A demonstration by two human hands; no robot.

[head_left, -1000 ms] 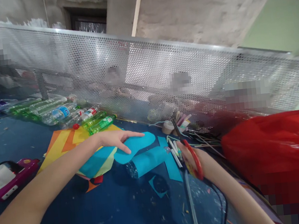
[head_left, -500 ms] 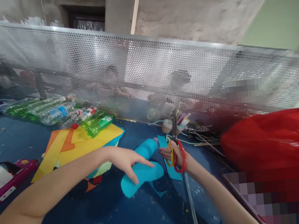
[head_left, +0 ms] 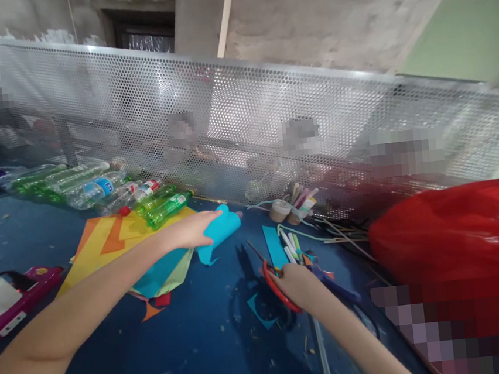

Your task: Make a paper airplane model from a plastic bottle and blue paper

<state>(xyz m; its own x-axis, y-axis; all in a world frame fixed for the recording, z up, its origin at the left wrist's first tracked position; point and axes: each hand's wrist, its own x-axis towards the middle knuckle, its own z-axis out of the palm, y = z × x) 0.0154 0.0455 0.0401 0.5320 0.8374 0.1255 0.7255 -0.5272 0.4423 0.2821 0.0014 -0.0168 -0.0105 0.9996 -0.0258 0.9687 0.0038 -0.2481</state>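
My left hand (head_left: 192, 231) is closed around blue paper (head_left: 221, 228) above the sheets; a bottle neck (head_left: 240, 214) shows at its right end. The cut-out blue piece seems to be in the same grip, but the fingers hide where one ends and the other begins. Lower right, my right hand (head_left: 300, 282) grips scissors (head_left: 275, 287) with red and yellow handles, blades pointing up and left. A curved blue paper scrap (head_left: 259, 312) lies left of the scissors. Just beyond that hand are a blue paper strip (head_left: 274, 246) and several marker pens (head_left: 289, 243).
Coloured paper sheets (head_left: 94, 249) and several plastic bottles (head_left: 95, 187) lie at left. A purple power strip (head_left: 15, 315) is near the left edge. Behind stands a perforated metal screen (head_left: 243, 117). Small cups with pens (head_left: 299, 203) and a red bag (head_left: 452, 232) are at right.
My left hand has lifted the blue-wrapped bottle, apparently with the blue cut-out, up and left. The scissors in my right hand have come lower and tilted left. The curved scrap stays on the table.
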